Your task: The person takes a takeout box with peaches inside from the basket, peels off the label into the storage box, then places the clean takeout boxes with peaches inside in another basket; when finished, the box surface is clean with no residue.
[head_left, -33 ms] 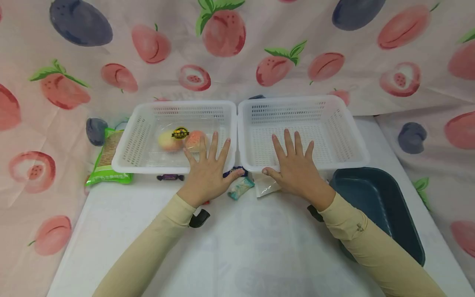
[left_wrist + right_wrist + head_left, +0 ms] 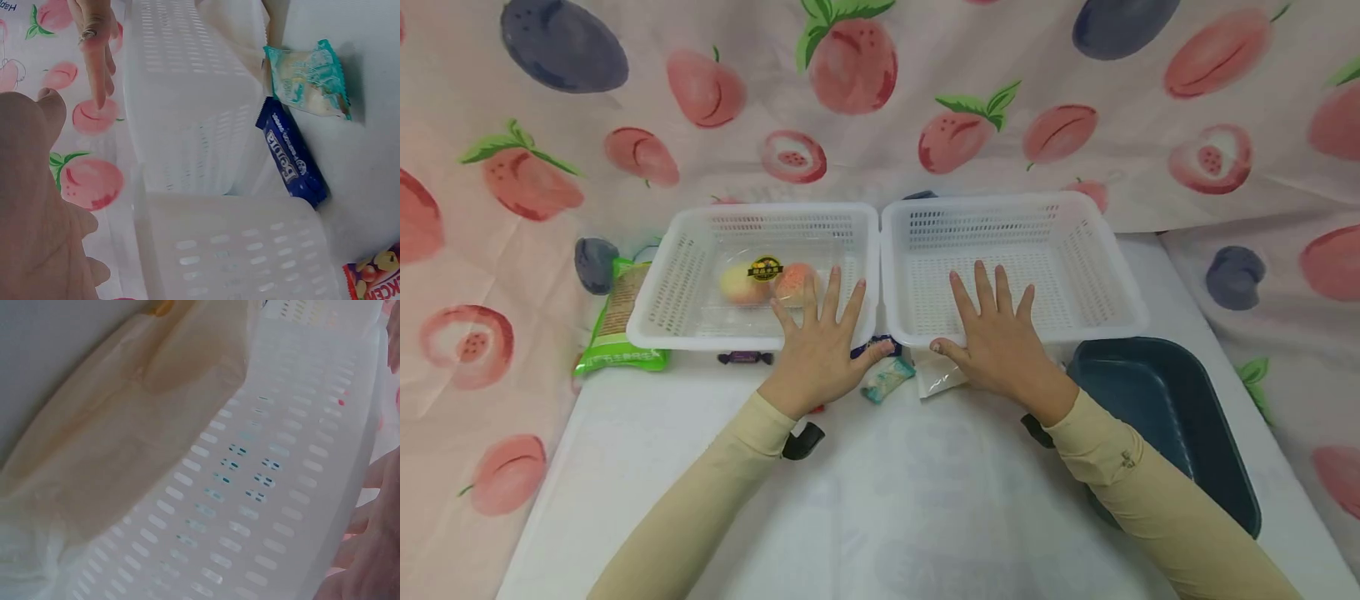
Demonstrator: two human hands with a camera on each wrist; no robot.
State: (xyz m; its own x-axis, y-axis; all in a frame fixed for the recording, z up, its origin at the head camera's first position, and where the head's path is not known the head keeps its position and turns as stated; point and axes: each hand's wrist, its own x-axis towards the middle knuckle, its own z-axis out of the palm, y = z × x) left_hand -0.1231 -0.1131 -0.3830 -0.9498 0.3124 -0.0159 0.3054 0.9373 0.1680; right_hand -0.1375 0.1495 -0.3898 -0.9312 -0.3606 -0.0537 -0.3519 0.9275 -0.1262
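Note:
My left hand [image 2: 820, 358] is spread flat over the front right part of the left white basket [image 2: 700, 342], fingers straight, holding nothing. Inside that basket lies a clear plastic box [image 2: 827, 250] with two round peach-coloured fruits [image 2: 745, 287] and a black-and-gold label. My right hand [image 2: 1003, 354] is likewise spread, its fingers over the front of the right white basket [image 2: 1097, 321]. Below the hands, in front of the baskets, are a teal-and-clear packet [image 2: 887, 381], a blue-wrapped bar [image 2: 290, 153] and a pale bag [image 2: 137, 419] partly under my right hand.
A green bag [image 2: 617, 329] leans beside the left basket. A purple wrapped candy [image 2: 745, 357] lies before it, and a red wrapper [image 2: 378, 275] shows in the left wrist view. On the right, my sleeve [image 2: 1157, 500] crosses a dark tray [image 2: 1157, 375]. Fruit-print cloth [image 2: 865, 179] hangs behind.

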